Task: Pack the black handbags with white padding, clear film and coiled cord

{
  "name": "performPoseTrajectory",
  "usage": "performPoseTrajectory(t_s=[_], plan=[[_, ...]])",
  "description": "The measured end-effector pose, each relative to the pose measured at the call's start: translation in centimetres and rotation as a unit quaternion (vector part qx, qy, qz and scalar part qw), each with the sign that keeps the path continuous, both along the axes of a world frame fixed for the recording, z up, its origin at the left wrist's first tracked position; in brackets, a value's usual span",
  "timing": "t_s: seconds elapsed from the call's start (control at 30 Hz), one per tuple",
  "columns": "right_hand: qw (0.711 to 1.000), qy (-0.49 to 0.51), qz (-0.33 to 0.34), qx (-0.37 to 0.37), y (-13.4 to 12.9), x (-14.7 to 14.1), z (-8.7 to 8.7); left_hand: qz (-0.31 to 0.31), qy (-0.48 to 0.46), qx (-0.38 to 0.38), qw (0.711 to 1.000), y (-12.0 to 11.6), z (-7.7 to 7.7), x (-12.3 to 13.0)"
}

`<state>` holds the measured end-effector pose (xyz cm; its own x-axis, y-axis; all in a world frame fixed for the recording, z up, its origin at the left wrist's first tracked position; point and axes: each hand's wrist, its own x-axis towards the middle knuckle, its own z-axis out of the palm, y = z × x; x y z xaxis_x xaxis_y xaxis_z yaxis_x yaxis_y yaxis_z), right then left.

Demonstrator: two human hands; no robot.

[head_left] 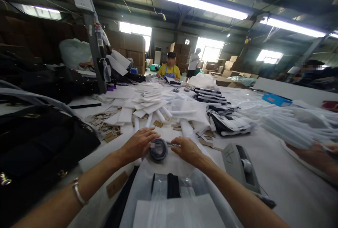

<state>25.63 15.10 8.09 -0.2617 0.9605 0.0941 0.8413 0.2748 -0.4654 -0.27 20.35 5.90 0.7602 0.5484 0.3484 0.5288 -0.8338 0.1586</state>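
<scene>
A dark round roll of tape (pixel 158 150) lies on the white-covered table in front of me. My left hand (pixel 139 145) is at its left rim, fingers curved over the edge, with a small pale piece near the fingertips. On the other side, my right hand (pixel 187 149) has thumb and fingers closed on a thin greyish strip (pixel 171 144) that runs toward the roll. Nearest to me lies a bag in clear plastic with a black strap (pixel 173 185), partly covered by a white sheet (pixel 176 212).
A grey tape dispenser (pixel 241 168) stands at right. Beyond my hands are piled white foam sheets (pixel 144 101) and wrapped black bags (pixel 229 120). A large black bag (pixel 39 150) fills the left. Another person's hand (pixel 314 157) handles plastic at far right; a person in yellow (pixel 169 70) sits opposite.
</scene>
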Motion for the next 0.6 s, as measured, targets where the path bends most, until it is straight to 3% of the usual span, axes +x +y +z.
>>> performPoseTrajectory(t_s=[0.1,0.2,0.27,0.3,0.33,0.4,0.5,0.6], plan=[[0.999,0.019,-0.031,-0.016,0.3,1.1,-0.8,0.102,0.004,-0.066,0.993,1.1,-2.7,-2.6],[0.986,0.14,-0.084,-0.02,0.6,2.1,-1.0,0.179,-0.031,-0.135,0.974,1.7,-3.5,-4.1],[0.951,0.291,-0.101,-0.015,0.8,2.7,-0.8,0.192,-0.139,-0.188,0.953,1.5,-2.2,-3.1],[0.923,0.372,-0.1,-0.009,0.8,3.0,-0.5,0.166,-0.203,-0.225,0.939,1.1,-1.1,-1.9],[0.892,0.443,-0.091,-0.002,0.8,3.4,-0.1,0.112,-0.261,-0.266,0.921,0.7,0.3,-0.3],[0.845,0.531,-0.06,0.007,0.5,4.3,1.0,-0.025,-0.287,-0.344,0.894,0.0,3.2,3.4],[0.838,0.545,-0.029,-0.001,-0.6,6.2,2.8,-0.073,-0.264,-0.391,0.879,-0.3,6.4,8.1],[0.854,0.519,-0.028,-0.016,-2.1,8.3,4.0,-0.074,-0.258,-0.381,0.885,0.1,7.4,10.6]])
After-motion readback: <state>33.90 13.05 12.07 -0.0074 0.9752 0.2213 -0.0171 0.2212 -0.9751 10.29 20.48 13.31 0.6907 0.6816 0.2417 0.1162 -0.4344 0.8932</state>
